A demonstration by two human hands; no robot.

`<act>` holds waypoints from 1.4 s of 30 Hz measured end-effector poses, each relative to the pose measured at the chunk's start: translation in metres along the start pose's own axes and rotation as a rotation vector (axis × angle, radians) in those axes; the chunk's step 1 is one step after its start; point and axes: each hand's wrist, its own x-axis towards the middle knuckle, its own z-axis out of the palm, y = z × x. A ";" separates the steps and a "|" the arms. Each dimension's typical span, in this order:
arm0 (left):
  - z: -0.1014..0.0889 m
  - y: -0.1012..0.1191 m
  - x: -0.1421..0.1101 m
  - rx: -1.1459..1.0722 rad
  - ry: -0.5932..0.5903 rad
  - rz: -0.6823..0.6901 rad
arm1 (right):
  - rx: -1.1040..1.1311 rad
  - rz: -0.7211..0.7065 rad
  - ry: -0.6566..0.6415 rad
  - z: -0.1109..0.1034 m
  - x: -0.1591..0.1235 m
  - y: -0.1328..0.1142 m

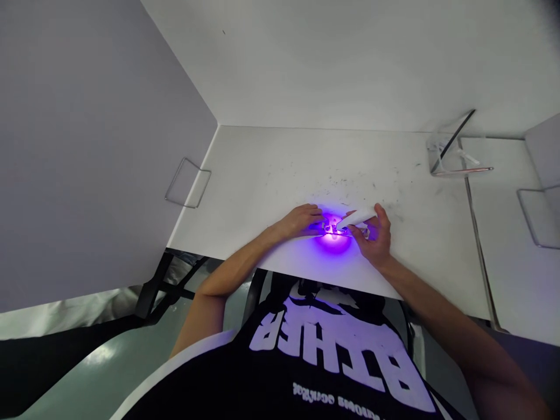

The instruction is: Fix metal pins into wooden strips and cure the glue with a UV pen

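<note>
My right hand (375,238) is closed round a white pen-shaped lamp (356,218) that casts a violet glow (333,240) onto the white table (280,175). In the glow lies a small pale part (332,223), too small to make out. My left hand (301,220) rests on the table at its left, fingers curled and pinching that small part. Both hands are near the table's front edge, almost touching.
White partition walls stand at the left and back. A clear acrylic stand (450,153) sits at the back right, with a second desk (516,233) beyond a seam. A wire bracket (188,184) hangs on the left wall. Dark specks dot the table beyond my hands.
</note>
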 end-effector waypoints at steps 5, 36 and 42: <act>0.003 -0.002 0.000 -0.008 -0.008 -0.020 | 0.004 0.006 0.003 0.000 0.000 0.000; 0.000 0.003 -0.001 0.036 0.020 0.017 | 0.018 -0.014 0.028 0.001 0.004 -0.001; 0.003 0.002 -0.002 0.041 0.006 -0.021 | 0.021 -0.003 0.028 0.001 0.003 -0.004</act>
